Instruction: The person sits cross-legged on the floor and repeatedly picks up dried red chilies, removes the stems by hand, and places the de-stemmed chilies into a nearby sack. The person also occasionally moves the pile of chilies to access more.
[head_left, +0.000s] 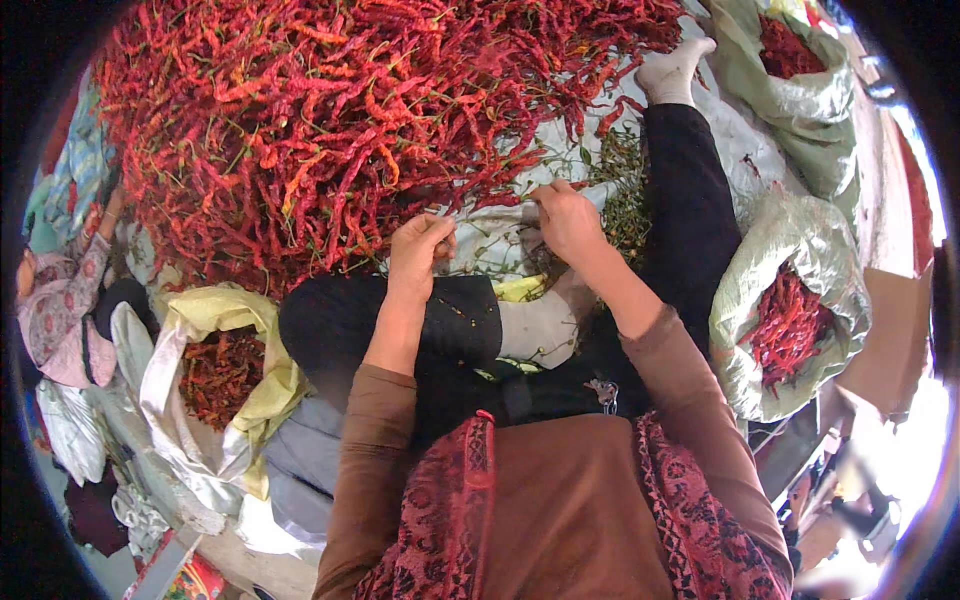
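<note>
A large heap of red chili peppers (322, 127) spreads over a pale woven sheet (480, 232). My right hand (566, 217) is just past the heap's near edge, thumb and forefinger pinched at the green stem end of a red chili pepper (504, 201). To its left, my left hand (424, 247) is raised above my bent leg with thumb and fingers drawn together; whether something small is between them cannot be told. Loose green stems (626, 187) are piled beside my outstretched leg, and more lie scattered on the sheet between and below my hands.
A yellow-and-white sack (259, 315) of darker chili peppers stands at left. On the right are a pale green sack (731, 330) of red chili peppers and another sack (832, 112) above it. Another person (60, 315) sits at the far left, beside the heap.
</note>
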